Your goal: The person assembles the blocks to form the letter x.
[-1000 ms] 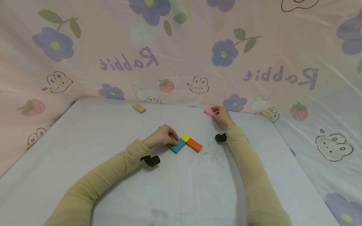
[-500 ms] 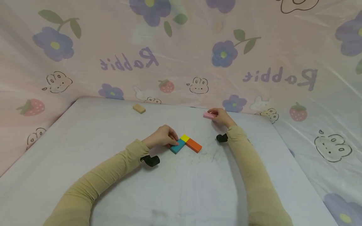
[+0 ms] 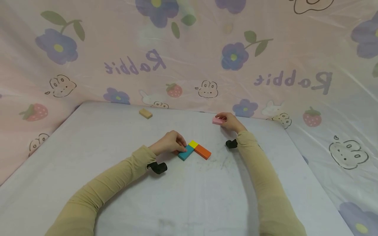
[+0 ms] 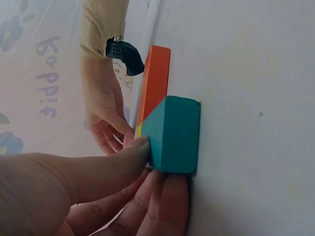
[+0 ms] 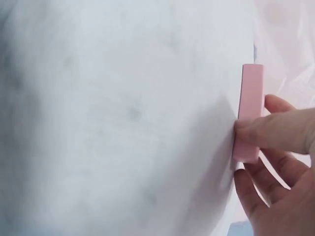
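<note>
In the head view my left hand (image 3: 169, 143) pinches a teal wooden block (image 3: 185, 153) lying on the white table. The left wrist view shows the thumb on one side of the teal block (image 4: 179, 135) and curled fingers along its end. A yellow block (image 3: 193, 144) touches its far end. From there an orange block (image 3: 202, 151) slants off to the right, forming an angle. Farther back, my right hand (image 3: 230, 122) grips a pink block (image 3: 217, 121). In the right wrist view, thumb and fingers hold the pink block (image 5: 250, 108) by its long sides.
A plain wooden block (image 3: 145, 113) lies near the back edge of the white table (image 3: 183, 196), left of centre. A patterned curtain (image 3: 189, 59) hangs behind the table and along its sides. Black wrist cameras stick out under both sleeves.
My right hand has drawn the pink block slightly towards me and turned it so it lies more sideways. The left hand and the teal, yellow and orange blocks have stayed put.
</note>
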A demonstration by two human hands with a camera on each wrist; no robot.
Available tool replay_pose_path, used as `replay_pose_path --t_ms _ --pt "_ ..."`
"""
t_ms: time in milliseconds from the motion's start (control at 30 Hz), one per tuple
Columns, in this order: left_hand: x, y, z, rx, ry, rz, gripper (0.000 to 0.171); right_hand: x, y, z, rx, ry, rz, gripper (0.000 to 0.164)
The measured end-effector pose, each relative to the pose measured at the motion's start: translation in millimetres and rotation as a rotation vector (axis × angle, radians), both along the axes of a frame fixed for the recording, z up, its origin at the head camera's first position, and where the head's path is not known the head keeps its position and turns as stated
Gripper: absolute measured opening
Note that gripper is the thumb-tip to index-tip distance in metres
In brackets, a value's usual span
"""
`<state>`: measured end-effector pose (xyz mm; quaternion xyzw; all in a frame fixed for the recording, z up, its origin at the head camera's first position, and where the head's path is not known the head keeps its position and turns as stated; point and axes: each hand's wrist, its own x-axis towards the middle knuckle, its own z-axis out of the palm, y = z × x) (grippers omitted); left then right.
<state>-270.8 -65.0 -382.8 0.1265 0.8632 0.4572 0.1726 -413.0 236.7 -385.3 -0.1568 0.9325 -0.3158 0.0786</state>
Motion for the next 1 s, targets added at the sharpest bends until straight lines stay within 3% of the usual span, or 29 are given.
replay_pose_path --t_ms 467,733,1000 --pt "1.4 0 0.6 0.016 -0.007 -0.003 0.017 3.1 0 -0.8 0.039 0.015 0.027 0.039" --pt "-0.4 -1 -0.5 0.008 0.007 -0.013 0.017 9.4 -2 5.8 0.06 0.104 0.143 0.034" --pt "-1.4 0 -2.6 0.018 0.002 -0.01 0.018 21.6 -5 17.5 0.048 0.127 0.23 0.032"
